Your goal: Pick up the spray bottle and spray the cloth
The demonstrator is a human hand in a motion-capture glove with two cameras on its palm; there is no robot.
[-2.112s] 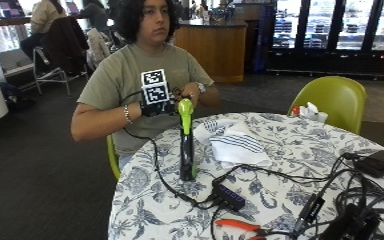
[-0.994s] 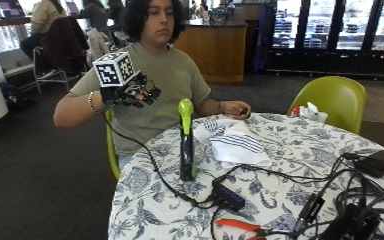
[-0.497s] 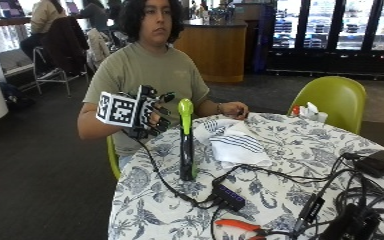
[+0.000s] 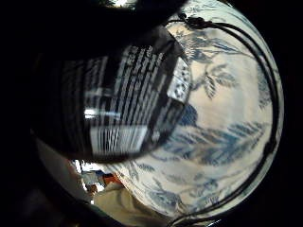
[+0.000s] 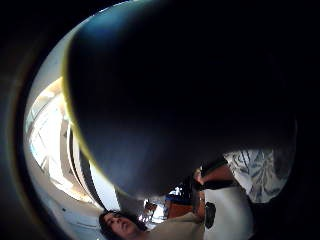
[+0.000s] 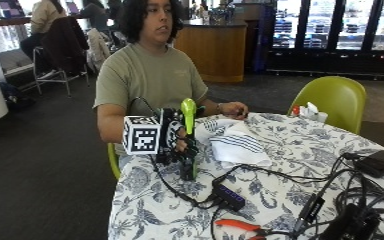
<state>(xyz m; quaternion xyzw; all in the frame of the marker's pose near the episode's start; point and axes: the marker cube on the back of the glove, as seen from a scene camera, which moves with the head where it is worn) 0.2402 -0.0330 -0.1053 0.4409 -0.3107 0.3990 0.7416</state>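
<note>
the gloved right hand (image 6: 174,142) has its grip wrapped round the dark body of the spray bottle (image 6: 188,140), which stands upright on the desk (image 6: 292,165) near its left edge, green nozzle top uppermost. both palm views are largely filled by the bottle's dark side and label, so the palm sits close against it. the step in hand looks like taking hold before the lift. to do it well, i'd judge the hand should raise the bottle straight up, clear of the black cables (image 6: 198,200) beside its base, then turn the nozzle right toward the striped white cloth (image 6: 235,142), which lies just beside the bottle. the bare hand (image 6: 234,109) rests at the cloth's far edge. the desk wears a blue floral covering; orange-handled pliers (image 6: 242,226) lie near. a green chair (image 6: 332,100) stands far right.
</note>
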